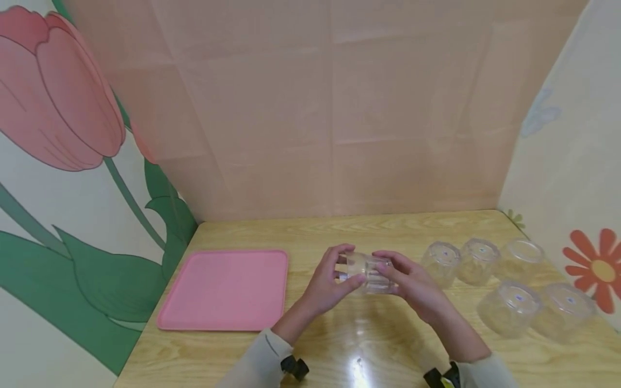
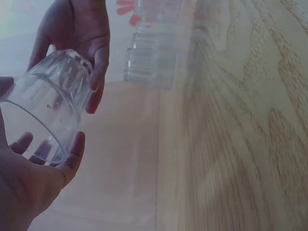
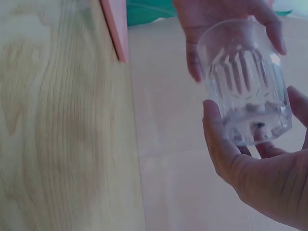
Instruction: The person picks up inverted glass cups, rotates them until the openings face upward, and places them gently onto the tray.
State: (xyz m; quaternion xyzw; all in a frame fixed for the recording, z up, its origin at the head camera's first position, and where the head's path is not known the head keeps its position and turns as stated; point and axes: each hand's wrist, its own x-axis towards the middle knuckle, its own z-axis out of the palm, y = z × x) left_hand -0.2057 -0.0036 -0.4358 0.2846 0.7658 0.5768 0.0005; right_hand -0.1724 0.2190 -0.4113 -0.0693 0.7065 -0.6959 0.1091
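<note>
A clear fluted glass [image 1: 367, 269] is held on its side above the table, with one hand at each end. My left hand [image 1: 324, 281] grips it around the rim, and its thumb lies along the near side. At the base end, my right hand [image 1: 421, 285] has its thumb and fingers curled round the fluted wall. The left wrist view shows the open mouth of the glass [image 2: 45, 108] facing my left palm. In the right wrist view, the thick base [image 3: 255, 125] sits between the right thumb and fingers.
Several similar clear glasses [image 1: 519, 298] stand upside down in two rows on the right of the wooden table [image 1: 339, 345]. A pink rectangular tray [image 1: 225, 291] lies at the left. A pinkish cloth [image 1: 330, 134] hangs behind the table, with flower-decorated walls at both sides.
</note>
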